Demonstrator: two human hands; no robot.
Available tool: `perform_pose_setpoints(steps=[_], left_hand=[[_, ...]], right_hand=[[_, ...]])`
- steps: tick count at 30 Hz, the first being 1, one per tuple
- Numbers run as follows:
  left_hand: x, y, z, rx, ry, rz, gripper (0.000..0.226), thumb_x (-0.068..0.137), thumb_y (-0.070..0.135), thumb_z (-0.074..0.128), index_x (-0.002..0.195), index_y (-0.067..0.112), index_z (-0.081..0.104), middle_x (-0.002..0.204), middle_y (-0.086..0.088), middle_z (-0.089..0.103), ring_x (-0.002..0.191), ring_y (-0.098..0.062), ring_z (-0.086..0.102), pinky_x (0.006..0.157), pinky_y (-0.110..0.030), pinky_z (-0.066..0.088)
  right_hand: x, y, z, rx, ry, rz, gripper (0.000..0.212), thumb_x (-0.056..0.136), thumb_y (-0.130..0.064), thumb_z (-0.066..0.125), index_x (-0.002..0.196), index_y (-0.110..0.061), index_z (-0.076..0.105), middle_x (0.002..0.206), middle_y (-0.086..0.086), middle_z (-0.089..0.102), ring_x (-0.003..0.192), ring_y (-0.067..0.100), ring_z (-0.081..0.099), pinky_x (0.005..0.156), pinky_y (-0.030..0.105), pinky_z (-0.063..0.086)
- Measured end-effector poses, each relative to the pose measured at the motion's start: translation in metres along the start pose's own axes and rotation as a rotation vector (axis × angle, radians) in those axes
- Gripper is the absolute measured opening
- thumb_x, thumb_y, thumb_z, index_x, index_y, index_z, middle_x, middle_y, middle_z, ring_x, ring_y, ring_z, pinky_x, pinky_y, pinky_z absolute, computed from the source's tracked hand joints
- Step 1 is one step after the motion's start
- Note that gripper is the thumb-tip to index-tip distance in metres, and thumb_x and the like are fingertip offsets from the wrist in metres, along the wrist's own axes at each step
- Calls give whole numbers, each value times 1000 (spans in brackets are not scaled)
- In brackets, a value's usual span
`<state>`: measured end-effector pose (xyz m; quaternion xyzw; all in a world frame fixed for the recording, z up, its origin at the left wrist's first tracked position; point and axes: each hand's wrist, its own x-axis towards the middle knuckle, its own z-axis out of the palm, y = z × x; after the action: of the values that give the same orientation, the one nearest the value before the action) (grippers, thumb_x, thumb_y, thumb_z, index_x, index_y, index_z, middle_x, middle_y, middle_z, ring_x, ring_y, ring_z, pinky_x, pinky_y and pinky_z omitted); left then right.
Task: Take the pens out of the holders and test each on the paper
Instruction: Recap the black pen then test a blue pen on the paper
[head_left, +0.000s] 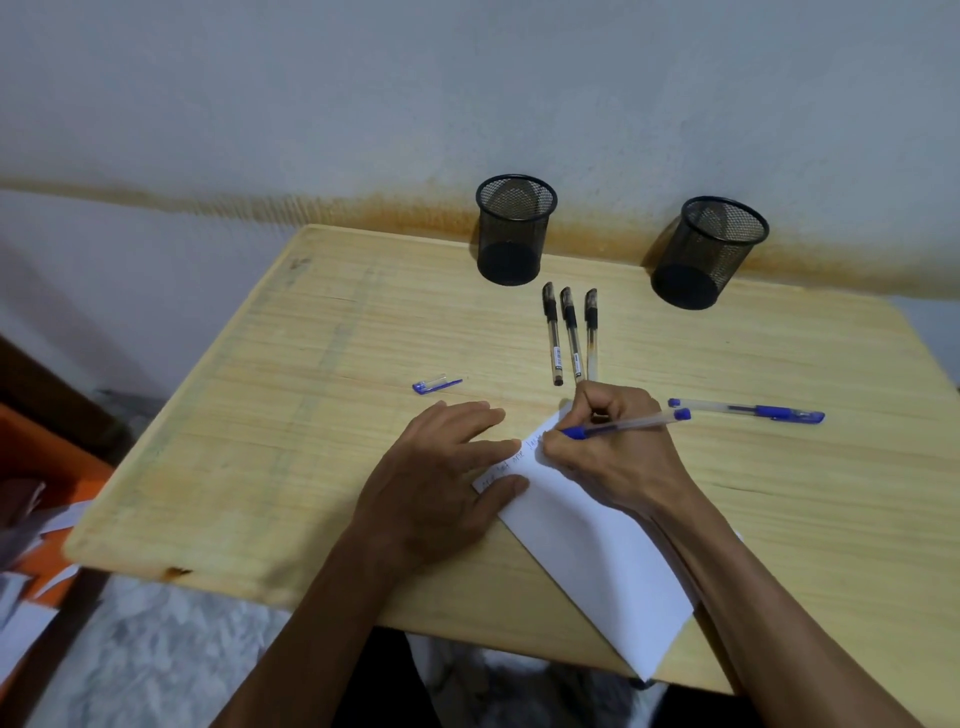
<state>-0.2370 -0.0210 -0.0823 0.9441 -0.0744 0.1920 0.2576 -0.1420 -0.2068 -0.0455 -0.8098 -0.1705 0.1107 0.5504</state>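
The right hand (608, 447) grips a blue pen (626, 425) with curled fingers, and the tip of the pen is on the upper part of the white paper (587, 540), where some handwritten words are visible. The left hand (447, 478) lies flat on the left edge of the paper, with the fingers straight, and presses it on the wooden counter (311, 415). The paper lies at an angle, and its lower corner reaches over the near edge of the counter.

Three black pens (571, 335) lie side by side on the counter just behind the right hand, with their caps pointing to the wall. A second blue pen (748, 410), with its cap on, lies on the counter to the right of the right hand. A loose blue cap (436, 385) lies on the counter to the left, a little behind the left hand.

Two black mesh holders stand at the far edge near the wall: the left holder (514, 231) and the right holder (706, 254). No pen stands in either holder.
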Motion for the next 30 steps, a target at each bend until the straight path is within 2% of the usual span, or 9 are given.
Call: perform_pose_setpoints(steps=[2,4,7,13,19,21,23,26,30], left_hand=[[0,-1,1,4,22,12,37,85,49,67,106,21,77,125,-5,69,119,-25,62,97,-46,48],[0,-2,3,0,40,29,36,86,48,67,106,20,77,125,-6,69,119,-26,63,97,-44,48],[-1,-7,7,10,37,53,38,90,50,64,107,20,77,125,-6,69,120,-26,62,97,-43,47],[-3,2,-1,-12,12,-52,43,88,54,60,114,23,75,125,4,69,122,-14,59,100,-43,46],[6,5,-17,14,328,-246,19,89,14,71,108,14,72,113,2,72,108,-20,61,93,-40,50],[13,-2,-22,93,305,-350,20,89,13,67,109,13,71,110,-1,71,106,-27,60,90,-43,50],[19,-11,-24,191,232,-393,10,88,14,65,95,9,70,95,-4,70,93,-31,60,80,-44,51],[23,-18,-28,279,130,-378,18,88,24,57,79,12,68,74,2,59,75,-25,56,65,-42,49],[23,-14,-29,287,129,-375,26,89,26,51,72,14,67,69,3,55,69,-23,54,60,-40,47]], right_hand=[[0,-2,2,32,28,18,21,64,2,74,58,-7,55,56,11,62,49,27,57,46,43,50],[1,-6,-1,258,53,84,26,70,18,65,60,3,47,49,13,57,44,23,51,47,35,43],[0,-14,-12,537,78,174,33,79,26,57,63,-2,48,45,13,54,39,20,48,50,32,42],[-20,-23,-29,463,179,71,19,81,15,67,71,1,59,57,10,63,50,16,58,53,25,51],[-62,-20,-47,476,205,78,17,80,15,72,76,2,61,73,10,71,63,13,70,51,24,54],[-68,-17,-57,455,245,78,18,77,13,76,74,-1,65,75,4,73,66,11,71,53,22,55],[-72,-15,-64,462,253,95,17,75,11,79,75,-4,71,78,2,77,69,12,72,59,23,57],[-78,-15,-65,475,237,146,18,73,9,81,82,-6,77,86,6,80,75,17,76,65,26,60],[-84,-15,-59,489,258,161,18,76,8,80,86,-6,76,83,7,80,77,18,78,61,24,60]])
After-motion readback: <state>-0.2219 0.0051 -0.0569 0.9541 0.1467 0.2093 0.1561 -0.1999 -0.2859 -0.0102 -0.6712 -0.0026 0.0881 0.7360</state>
